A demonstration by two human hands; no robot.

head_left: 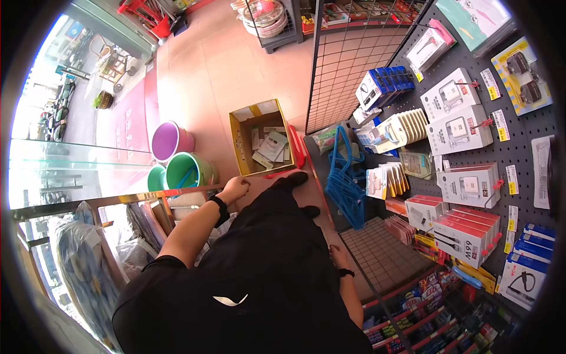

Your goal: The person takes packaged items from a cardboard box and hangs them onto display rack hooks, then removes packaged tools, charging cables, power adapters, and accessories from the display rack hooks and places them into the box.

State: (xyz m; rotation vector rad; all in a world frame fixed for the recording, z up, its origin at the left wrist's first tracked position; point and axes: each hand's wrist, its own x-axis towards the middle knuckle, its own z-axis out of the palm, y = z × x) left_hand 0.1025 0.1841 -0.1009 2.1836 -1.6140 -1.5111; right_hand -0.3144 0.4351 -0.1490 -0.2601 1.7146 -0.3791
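Note:
My left hand [234, 189] is loosely curled near the lower left corner of a yellow cardboard box [240, 150], apart from it. Whether anything small is in that hand is too small to tell. The box stands open on the floor with several small flat white boxes [272, 146] inside. Low on the right, beside my dark clothing, is my right hand [339, 257], its fingers partly bent near a shelf edge. A black band is on each wrist. Blue plastic hangers [348, 189] hang just beyond my right hand.
Purple [171, 141] and green [187, 169] buckets stand left of the box. A pegboard [466, 150] with packaged chargers and cables fills the right side. A black wire grid [342, 82] rises behind the box. Wrapped goods [85, 253] stand at lower left.

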